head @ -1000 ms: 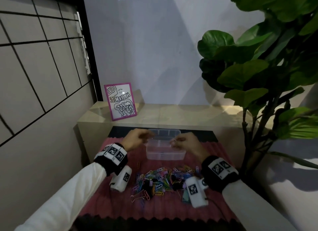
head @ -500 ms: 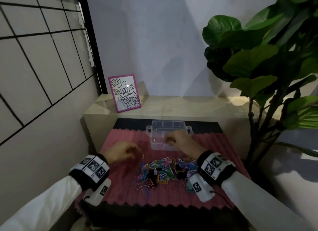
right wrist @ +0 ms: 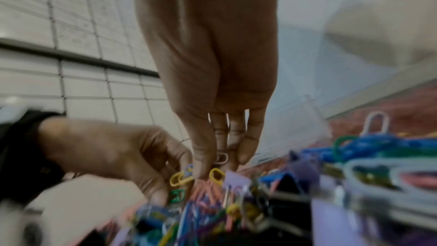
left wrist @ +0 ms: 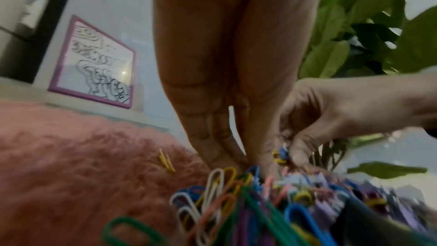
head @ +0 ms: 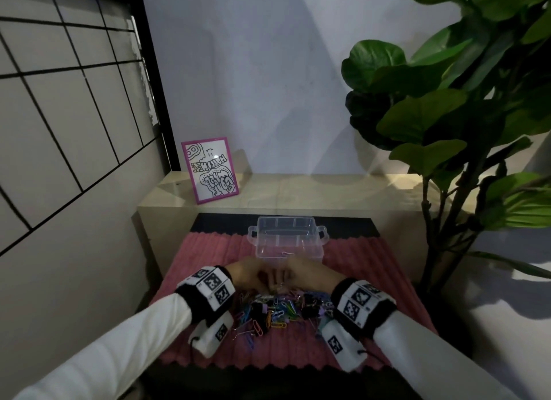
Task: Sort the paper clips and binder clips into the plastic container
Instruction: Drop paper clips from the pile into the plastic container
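- Left hand, fingers bunched downward, pinches yellow and blue wire paper clips at the far edge of the pile
- Glossy loops and black binder clips tangle on the ribbed pink mat
- Right hand, fingertips together, nips a pale clip
- Beyond, the clear plastic container holds one clip
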A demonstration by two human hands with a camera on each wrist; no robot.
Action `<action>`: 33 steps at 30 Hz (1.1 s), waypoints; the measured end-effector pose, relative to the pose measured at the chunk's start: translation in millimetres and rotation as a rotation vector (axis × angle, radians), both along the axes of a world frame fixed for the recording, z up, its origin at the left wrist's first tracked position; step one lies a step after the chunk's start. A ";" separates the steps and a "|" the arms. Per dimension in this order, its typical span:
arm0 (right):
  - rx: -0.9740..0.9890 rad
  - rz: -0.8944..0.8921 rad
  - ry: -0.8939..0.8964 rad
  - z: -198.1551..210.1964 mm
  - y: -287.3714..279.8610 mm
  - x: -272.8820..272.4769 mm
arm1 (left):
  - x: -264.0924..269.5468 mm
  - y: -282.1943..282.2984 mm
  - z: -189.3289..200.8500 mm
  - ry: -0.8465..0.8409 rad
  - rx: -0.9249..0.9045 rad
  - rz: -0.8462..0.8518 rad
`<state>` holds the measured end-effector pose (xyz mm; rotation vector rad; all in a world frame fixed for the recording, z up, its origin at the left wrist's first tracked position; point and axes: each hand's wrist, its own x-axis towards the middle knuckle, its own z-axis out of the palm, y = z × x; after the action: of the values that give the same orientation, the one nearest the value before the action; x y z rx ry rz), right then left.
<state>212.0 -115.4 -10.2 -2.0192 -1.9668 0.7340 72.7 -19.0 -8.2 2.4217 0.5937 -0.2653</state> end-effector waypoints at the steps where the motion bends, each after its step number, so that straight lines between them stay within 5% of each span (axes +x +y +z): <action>1: 0.021 -0.050 0.081 3.4 -1.4 5.6 | -2.6 5.1 0.7 -0.015 -0.058 0.013; 8: 0.107 -0.245 0.392 18.5 -3.9 27.5 | -15.3 18.1 12.4 -0.141 -0.300 0.134; 13: 0.172 -0.268 0.324 27.6 1.5 27.8 | -10.5 23.7 24.9 -0.249 -0.261 0.183; 18: 0.351 -0.352 0.070 41.3 18.5 37.3 | 11.8 43.8 61.1 -0.391 -0.070 0.240; 23: 0.310 -0.251 -0.250 32.6 9.5 32.6 | 39.2 49.9 70.8 -0.375 0.074 0.223; 33: 0.057 0.177 -0.280 0.4 -10.6 -4.7 | 43.6 51.4 45.7 -0.180 0.047 0.019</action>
<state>207.3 -126.0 -9.8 -2.0256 -2.3160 0.4411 116.3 32.4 37.5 2.4507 0.5465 -0.0254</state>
